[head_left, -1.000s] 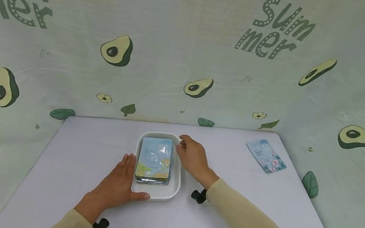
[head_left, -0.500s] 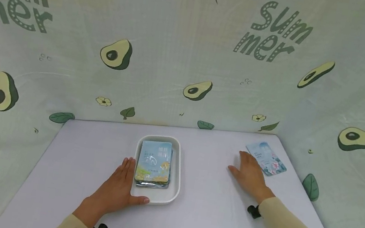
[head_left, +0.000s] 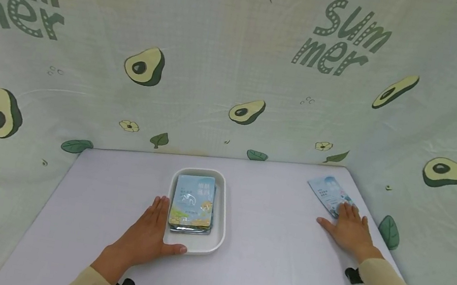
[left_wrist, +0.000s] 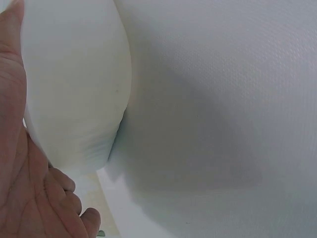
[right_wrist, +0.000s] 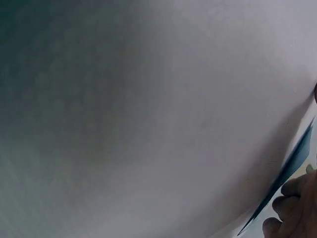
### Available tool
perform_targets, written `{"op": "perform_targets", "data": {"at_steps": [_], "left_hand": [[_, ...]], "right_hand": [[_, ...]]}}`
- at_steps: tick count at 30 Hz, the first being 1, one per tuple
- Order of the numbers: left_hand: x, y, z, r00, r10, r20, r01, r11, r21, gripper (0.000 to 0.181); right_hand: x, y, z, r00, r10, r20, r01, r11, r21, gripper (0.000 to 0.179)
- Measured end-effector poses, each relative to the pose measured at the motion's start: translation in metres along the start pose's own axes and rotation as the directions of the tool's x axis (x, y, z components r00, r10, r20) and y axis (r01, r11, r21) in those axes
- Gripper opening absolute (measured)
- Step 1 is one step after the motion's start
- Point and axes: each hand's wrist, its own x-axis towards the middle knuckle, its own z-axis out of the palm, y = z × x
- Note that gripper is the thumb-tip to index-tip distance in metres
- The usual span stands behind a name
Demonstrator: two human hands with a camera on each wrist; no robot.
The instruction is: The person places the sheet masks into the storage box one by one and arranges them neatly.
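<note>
A white tray (head_left: 221,221) holds a small stack of light-blue flat packets (head_left: 192,201). My left hand (head_left: 144,231) lies against the tray's left side, its fingers straight and the thumb along the front rim. The left wrist view has the tray's outer wall (left_wrist: 74,89) close up beside the palm. Over at the right, a single blue flower-printed packet (head_left: 327,192) lies on the table. My right hand (head_left: 350,234) is spread over that packet's near end and hides it. Fingers (right_wrist: 292,203) show beside the packet's blue edge (right_wrist: 287,171) in the right wrist view.
The white tabletop (head_left: 256,276) stretches between the tray and the single packet. Behind and at both sides hangs a cloth (head_left: 209,35) printed with avocados and leaves. A table edge runs just right of my right hand.
From the tray's far right corner, my right hand has moved right to the single packet, and its fingers now cover the near end. My left hand stays at the tray.
</note>
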Motion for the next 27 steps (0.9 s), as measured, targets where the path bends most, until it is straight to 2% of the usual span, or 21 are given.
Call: {"op": "perform_targets", "data": {"at_steps": [4,10,19,27], "left_hand": [[0.001,-0.001,0.001,1.0,-0.005,0.008,0.005,1.0,-0.008,0.146],[0.001,-0.002,0.001,1.0,-0.01,0.007,0.01,1.0,-0.01,0.147],[0.0,0.0,0.0,1.0,-0.02,0.012,0.02,1.0,-0.017,0.147],[0.0,0.001,-0.003,1.0,-0.006,0.011,0.006,1.0,-0.006,0.146]], "right_hand": [[-0.001,-0.003,0.003,0.998,0.001,0.055,-0.001,1.0,0.007,0.117],[-0.003,-0.026,0.01,0.997,-0.05,0.052,0.051,0.999,-0.012,0.112],[-0.009,-0.088,0.027,0.981,-0.188,0.044,0.187,0.982,0.017,0.101],[-0.026,-0.148,0.04,0.95,-0.305,0.07,0.303,0.952,0.035,0.092]]}}
